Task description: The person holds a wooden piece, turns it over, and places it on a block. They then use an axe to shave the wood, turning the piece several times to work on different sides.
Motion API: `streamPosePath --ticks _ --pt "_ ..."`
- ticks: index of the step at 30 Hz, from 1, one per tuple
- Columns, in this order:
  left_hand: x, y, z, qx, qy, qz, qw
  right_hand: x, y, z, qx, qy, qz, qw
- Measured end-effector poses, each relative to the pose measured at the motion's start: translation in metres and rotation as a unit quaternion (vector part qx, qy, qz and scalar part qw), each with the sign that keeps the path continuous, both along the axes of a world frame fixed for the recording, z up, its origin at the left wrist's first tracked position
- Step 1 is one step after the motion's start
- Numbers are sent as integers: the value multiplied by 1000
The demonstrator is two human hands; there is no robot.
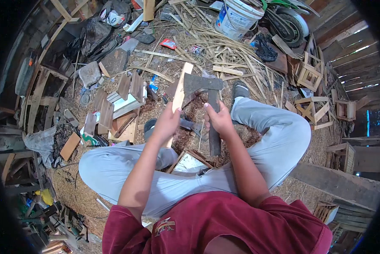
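Note:
My left hand [168, 120] is closed around a pale, narrow wooden strip [182, 86] that stands nearly upright, leaning a little to the right. In my right hand [218, 118] is a hatchet [214, 139], gripped partway up its dark handle. The hatchet's broad grey head [200, 84] is at the top, its blade side facing left and right beside the strip. Between my legs, under the hands, sits a small wooden frame with a whitish panel [191, 164]. A dark metal tool [191, 126] lies on the ground behind the strip and handle, partly hidden.
Wooden blocks and boards [124, 101] are stacked to the left. Thin wood strips [224, 55] litter the ground ahead, near a white bucket [237, 19] and a motorbike wheel [288, 27]. Small wooden frames [312, 110] stand at right. Wood shavings [78, 182] cover the floor.

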State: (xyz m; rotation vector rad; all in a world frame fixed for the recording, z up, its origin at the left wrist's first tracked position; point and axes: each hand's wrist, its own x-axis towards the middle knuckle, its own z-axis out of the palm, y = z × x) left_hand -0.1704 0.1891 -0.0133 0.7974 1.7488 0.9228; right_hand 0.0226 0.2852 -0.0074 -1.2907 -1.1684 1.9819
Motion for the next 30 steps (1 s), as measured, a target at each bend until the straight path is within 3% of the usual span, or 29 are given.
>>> streamPosePath --ticks 1,3,4,7,8,9,12,13,15,16,19,25,30 --pt "-3 0 13 -28 -100 5 995 3 4 5 -60 36 -8 997" --pt "-2 2 18 6 -122 2 992 9 12 5 -142 86 -3 986" --pt "-2 1 20 22 -133 0 991 8 10 1 -78 56 5 995" --pt "2 1 -28 60 234 -38 970 4 -2 -14 102 -19 31 994" --pt "5 1 -37 72 350 -47 933 3 -3 -23 254 -52 31 965" --pt "9 2 -19 8 297 -53 953 2 -2 -32 402 -83 29 912" --pt "-4 -7 -26 30 277 -78 957 2 1 -53 430 -77 39 899" --pt "-10 -7 -33 72 298 -93 947 2 0 -44 331 -62 45 940" --pt "-8 -3 -24 19 39 -32 999 2 -4 -25 174 -21 36 984" --pt "-4 0 -14 -9 -92 1 996 1 -3 -16 120 4 22 992" --pt "8 8 -26 48 -225 35 973 1 3 -11 58 45 -1 997" --pt "10 12 -20 28 -315 39 948 1 7 0 39 42 -28 998" --pt "15 14 -21 28 -255 52 965 4 8 -1 44 39 -21 998"
